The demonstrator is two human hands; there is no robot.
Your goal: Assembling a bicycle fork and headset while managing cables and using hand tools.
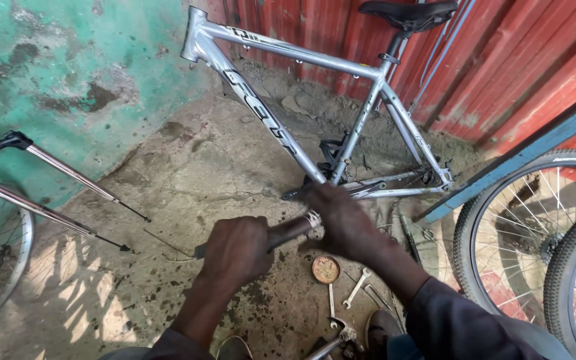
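**Both hands on a long tool at the base of the bike frame**

Silver bicycle frame [281,127] stands bare, no wheels, upper centre of the picture, against the red corrugated wall [501,60]; black saddle [408,13] at top right. Its lowest point, the bottom bracket, sits just above centre.

Long dark tool [281,233]: axis runs from lower left up to the right, ending at the bracket. Left hand [235,253] is closed in a fist around the tool's near end, centre of frame. Right hand [345,223] is nearer the frame, curled over the tool's far end right at the bracket; what it pinches underneath is hidden.

On the concrete floor [188,167] below the hands: round rusty tin lid [326,269], open-ended spanner [356,288]. Spoked wheels [535,233] at right edge; fork legs [68,193] at left.
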